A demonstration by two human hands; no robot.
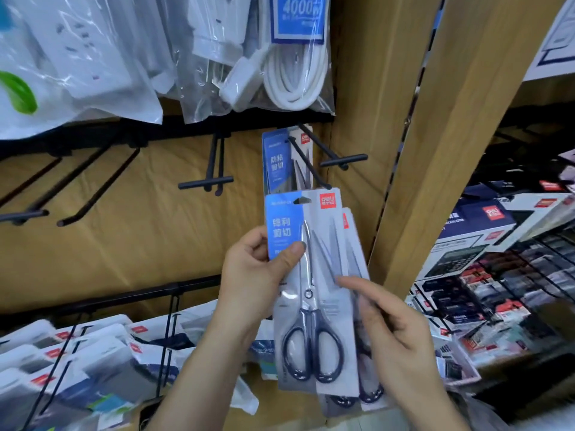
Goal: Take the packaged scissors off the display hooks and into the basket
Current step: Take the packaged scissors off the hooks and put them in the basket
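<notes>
Fingers of my left hand (255,272) pinch the front scissors pack (314,306), thumb on its blue label. My right hand (395,331) grips a second pack (353,241) tucked behind it. Both are off the hook (308,160), just below a third pack (277,163) hanging there.

We see a grey scissors pack (329,321) with a blue patch (284,225) and a small red badge (328,201), dark blue handles (312,331), black hooks (205,181), a brown board (140,244) and a white cable (295,79).
</notes>
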